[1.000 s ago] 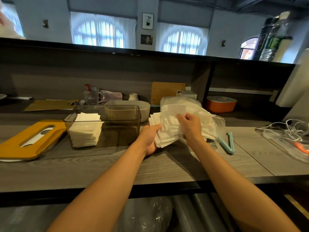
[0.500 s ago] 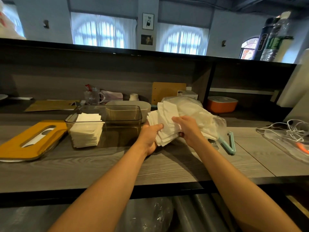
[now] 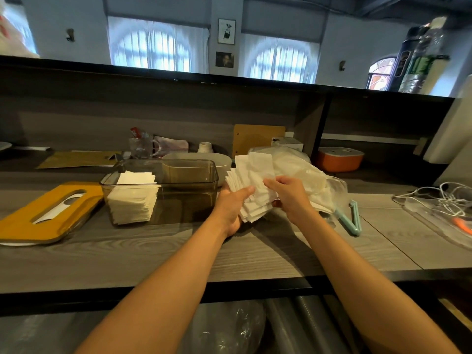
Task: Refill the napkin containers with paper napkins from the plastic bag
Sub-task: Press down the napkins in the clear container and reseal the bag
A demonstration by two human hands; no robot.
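A fanned stack of white paper napkins [image 3: 251,185] is held upright between both hands, just right of the container. My left hand [image 3: 231,208] grips the stack from the left and below, thumb across its front. My right hand [image 3: 290,195] holds its right side, fingers curled onto the front sheets. The clear smoky napkin container [image 3: 189,190] stands open on the counter; a napkin pile [image 3: 132,198] fills its left half and the right half is bare. The clear plastic bag [image 3: 304,169] with more napkins lies behind my right hand.
The container's orange slotted lid [image 3: 48,213] lies flat at the left. A teal bag clip [image 3: 353,218] lies right of the bag. A clear tray with white cables [image 3: 444,210] sits far right. An orange box [image 3: 341,159] and a white container [image 3: 199,159] stand behind.
The napkin stack has been lifted slightly and moved left, clear of the bag. My right hand shifted across the stack's front sheets, and my left hand keeps supporting the stack from below.
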